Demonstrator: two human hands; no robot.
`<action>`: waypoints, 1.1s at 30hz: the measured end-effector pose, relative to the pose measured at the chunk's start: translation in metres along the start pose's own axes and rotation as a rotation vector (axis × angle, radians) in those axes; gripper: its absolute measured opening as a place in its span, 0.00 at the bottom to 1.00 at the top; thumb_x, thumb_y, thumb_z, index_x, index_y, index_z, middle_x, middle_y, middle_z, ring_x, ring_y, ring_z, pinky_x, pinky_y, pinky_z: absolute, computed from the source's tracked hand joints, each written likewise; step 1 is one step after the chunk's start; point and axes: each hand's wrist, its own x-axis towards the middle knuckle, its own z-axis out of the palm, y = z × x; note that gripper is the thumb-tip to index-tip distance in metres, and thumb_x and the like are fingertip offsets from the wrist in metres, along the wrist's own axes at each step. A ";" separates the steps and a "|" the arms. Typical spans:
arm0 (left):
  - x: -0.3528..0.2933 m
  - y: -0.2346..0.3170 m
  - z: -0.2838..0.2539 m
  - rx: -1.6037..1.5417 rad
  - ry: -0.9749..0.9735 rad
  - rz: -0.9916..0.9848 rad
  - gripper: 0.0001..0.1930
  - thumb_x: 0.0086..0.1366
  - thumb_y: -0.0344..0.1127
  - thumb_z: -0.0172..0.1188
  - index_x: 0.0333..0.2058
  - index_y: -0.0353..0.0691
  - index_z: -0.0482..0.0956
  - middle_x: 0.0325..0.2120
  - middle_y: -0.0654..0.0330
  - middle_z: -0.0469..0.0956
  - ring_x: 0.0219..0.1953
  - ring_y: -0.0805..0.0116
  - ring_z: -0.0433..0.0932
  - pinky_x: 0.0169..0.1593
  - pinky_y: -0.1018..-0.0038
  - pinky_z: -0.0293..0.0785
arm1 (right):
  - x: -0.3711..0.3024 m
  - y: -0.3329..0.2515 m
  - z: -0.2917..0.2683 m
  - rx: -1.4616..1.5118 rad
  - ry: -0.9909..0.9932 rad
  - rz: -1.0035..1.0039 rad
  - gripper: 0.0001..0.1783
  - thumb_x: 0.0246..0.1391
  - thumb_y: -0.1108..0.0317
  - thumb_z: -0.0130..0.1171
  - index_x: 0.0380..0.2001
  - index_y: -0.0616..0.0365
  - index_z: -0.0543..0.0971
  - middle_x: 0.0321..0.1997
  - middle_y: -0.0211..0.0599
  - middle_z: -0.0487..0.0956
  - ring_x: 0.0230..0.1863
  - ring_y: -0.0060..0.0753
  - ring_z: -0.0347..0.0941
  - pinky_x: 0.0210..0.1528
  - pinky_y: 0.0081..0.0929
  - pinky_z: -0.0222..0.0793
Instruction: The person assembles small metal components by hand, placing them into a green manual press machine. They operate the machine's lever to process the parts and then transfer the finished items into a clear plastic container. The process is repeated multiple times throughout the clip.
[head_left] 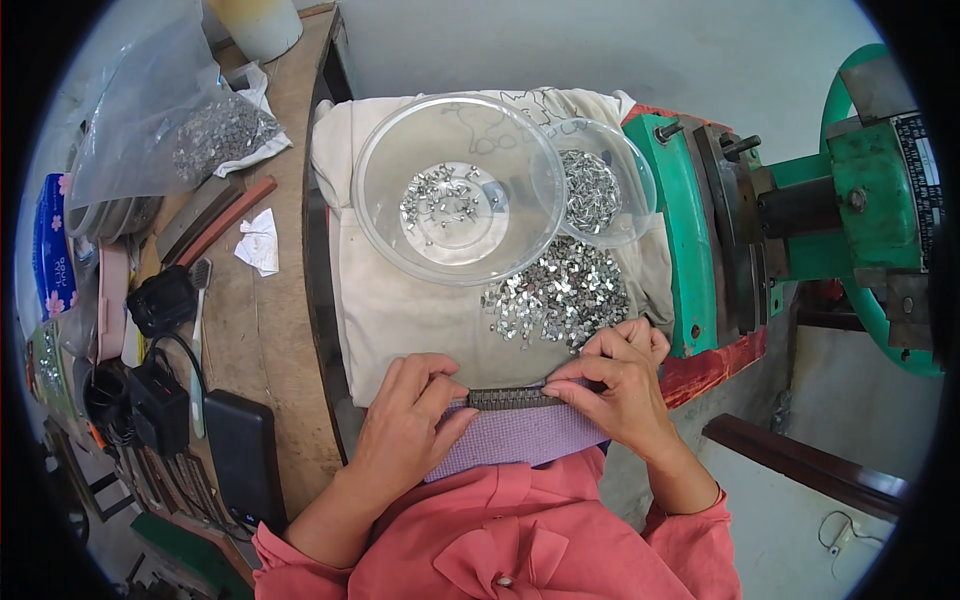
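A short dark metal strip point(512, 399) with a row of small slots or teeth lies level across a purple checked cloth point(520, 437) at my lap. My left hand point(408, 410) has its thumb and fingers at the strip's left end. At the other end, my right hand point(622, 385) pinches the strip between thumb and forefinger, its other fingers curled. Just beyond, a loose heap of small shiny metal pieces point(565, 295) covers part of the beige cloth point(400, 325). Whether the strip's slots hold pieces is too small to tell.
A large clear plastic bowl point(375, 235) holds some small metal parts; a smaller clear tub point(640, 180) beside it holds many more. On the right stands a green machine point(690, 240) with a handwheel. The wooden table point(285, 400) at left carries a black power bank point(240, 460), toothbrush point(198, 340) and chargers.
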 end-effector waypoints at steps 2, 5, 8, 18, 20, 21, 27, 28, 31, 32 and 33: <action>0.000 0.000 0.000 -0.008 -0.001 0.002 0.14 0.50 0.29 0.73 0.35 0.35 0.79 0.44 0.52 0.75 0.47 0.50 0.74 0.49 0.62 0.73 | -0.002 0.001 -0.001 -0.001 0.002 0.009 0.09 0.41 0.55 0.75 0.26 0.41 0.89 0.29 0.18 0.71 0.44 0.31 0.62 0.53 0.39 0.45; 0.000 0.000 0.000 -0.011 -0.001 0.003 0.14 0.50 0.29 0.74 0.35 0.35 0.79 0.44 0.52 0.75 0.47 0.50 0.74 0.50 0.61 0.73 | -0.004 0.005 -0.002 -0.004 -0.002 0.017 0.09 0.40 0.55 0.76 0.26 0.41 0.89 0.28 0.18 0.71 0.44 0.31 0.63 0.53 0.38 0.45; 0.000 0.000 0.000 -0.008 0.000 0.003 0.14 0.50 0.28 0.74 0.35 0.35 0.79 0.45 0.52 0.75 0.47 0.50 0.74 0.50 0.62 0.73 | -0.005 0.006 -0.004 0.007 -0.010 0.027 0.09 0.40 0.54 0.76 0.26 0.42 0.89 0.28 0.18 0.71 0.44 0.31 0.63 0.53 0.38 0.46; 0.000 0.000 0.001 0.008 0.013 0.008 0.14 0.49 0.28 0.74 0.34 0.34 0.80 0.44 0.52 0.76 0.46 0.51 0.75 0.48 0.63 0.73 | -0.007 0.011 -0.008 -0.005 -0.018 0.025 0.09 0.42 0.55 0.76 0.28 0.43 0.90 0.29 0.19 0.73 0.45 0.32 0.63 0.55 0.39 0.46; 0.001 0.000 0.001 0.007 0.013 0.011 0.14 0.49 0.28 0.74 0.34 0.34 0.80 0.44 0.52 0.76 0.46 0.51 0.75 0.48 0.63 0.73 | -0.008 0.012 -0.009 -0.003 -0.026 0.031 0.09 0.42 0.55 0.75 0.28 0.43 0.90 0.29 0.19 0.73 0.45 0.32 0.63 0.56 0.39 0.46; 0.001 0.000 0.001 0.007 0.013 0.012 0.14 0.48 0.28 0.74 0.34 0.35 0.79 0.43 0.52 0.76 0.46 0.52 0.75 0.48 0.63 0.73 | -0.008 0.013 -0.009 0.000 -0.030 0.030 0.09 0.43 0.56 0.75 0.28 0.43 0.90 0.29 0.19 0.73 0.45 0.32 0.63 0.56 0.39 0.46; 0.000 -0.001 0.001 0.016 0.016 0.020 0.15 0.48 0.27 0.74 0.34 0.34 0.79 0.43 0.52 0.76 0.46 0.52 0.75 0.48 0.63 0.73 | -0.008 0.013 -0.011 0.009 -0.060 0.035 0.09 0.43 0.56 0.75 0.29 0.42 0.90 0.29 0.18 0.73 0.46 0.30 0.63 0.57 0.37 0.45; 0.001 -0.001 0.000 0.014 0.011 0.026 0.14 0.49 0.28 0.74 0.34 0.34 0.79 0.44 0.52 0.75 0.46 0.51 0.74 0.47 0.63 0.73 | -0.008 0.013 -0.011 0.007 -0.068 0.042 0.09 0.43 0.56 0.76 0.29 0.42 0.90 0.29 0.17 0.73 0.46 0.29 0.63 0.58 0.36 0.45; 0.002 -0.001 -0.001 0.011 0.002 0.038 0.14 0.51 0.28 0.73 0.35 0.34 0.79 0.44 0.52 0.75 0.45 0.50 0.74 0.46 0.61 0.74 | -0.007 0.009 -0.012 0.023 -0.064 0.051 0.09 0.42 0.56 0.76 0.29 0.43 0.89 0.29 0.17 0.73 0.46 0.29 0.63 0.57 0.37 0.45; 0.002 0.000 -0.001 0.011 0.002 0.038 0.14 0.50 0.28 0.73 0.35 0.34 0.79 0.44 0.52 0.75 0.46 0.50 0.74 0.45 0.61 0.74 | -0.007 0.009 -0.011 0.025 -0.060 0.052 0.09 0.42 0.56 0.76 0.29 0.43 0.89 0.29 0.17 0.73 0.46 0.29 0.63 0.57 0.37 0.45; 0.002 0.000 -0.001 0.011 0.003 0.040 0.14 0.50 0.27 0.73 0.35 0.34 0.79 0.44 0.52 0.75 0.46 0.50 0.74 0.45 0.61 0.74 | -0.007 0.009 -0.010 0.027 -0.055 0.053 0.10 0.42 0.56 0.76 0.29 0.43 0.89 0.29 0.17 0.73 0.46 0.29 0.63 0.57 0.37 0.45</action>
